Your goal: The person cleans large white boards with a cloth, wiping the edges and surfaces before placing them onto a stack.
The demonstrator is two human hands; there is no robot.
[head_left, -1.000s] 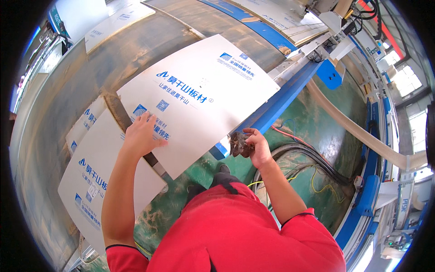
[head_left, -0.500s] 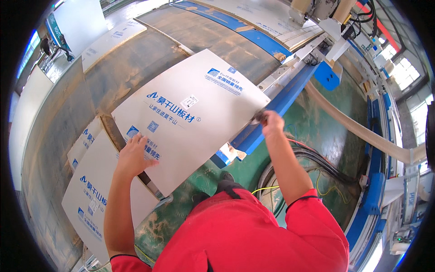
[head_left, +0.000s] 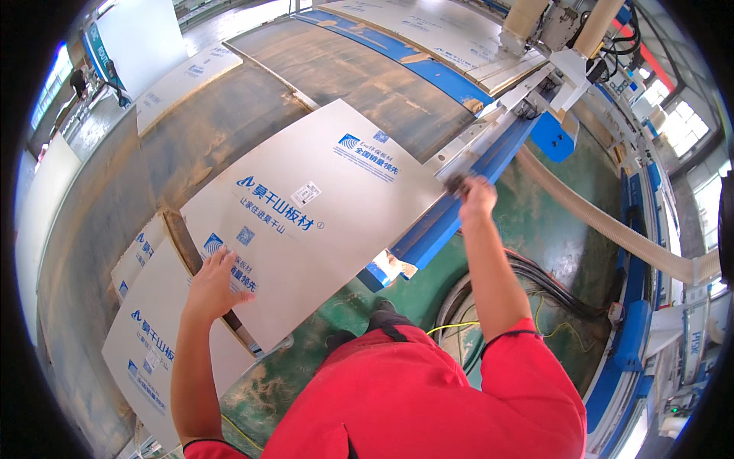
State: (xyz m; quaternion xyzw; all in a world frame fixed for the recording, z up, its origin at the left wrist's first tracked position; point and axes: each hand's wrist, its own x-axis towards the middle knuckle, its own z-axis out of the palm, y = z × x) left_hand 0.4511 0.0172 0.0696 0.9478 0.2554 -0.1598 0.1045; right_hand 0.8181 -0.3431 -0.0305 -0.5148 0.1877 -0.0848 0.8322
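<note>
The left hand (head_left: 212, 284) lies flat, fingers spread, on the white board (head_left: 306, 222). The right hand (head_left: 475, 200) grips the board's far edge beside the blue rail (head_left: 459, 206).

From up here I see my own red short-sleeved shirt (head_left: 428, 398) filling the lower middle of the view, its fabric plain and smooth. The sleeves end above the elbows with a dark hem line. Both forearms are bare, and my left hand (head_left: 214, 287) and right hand (head_left: 475, 200) wear no gloves. A dark shoe (head_left: 386, 315) shows below.
</note>
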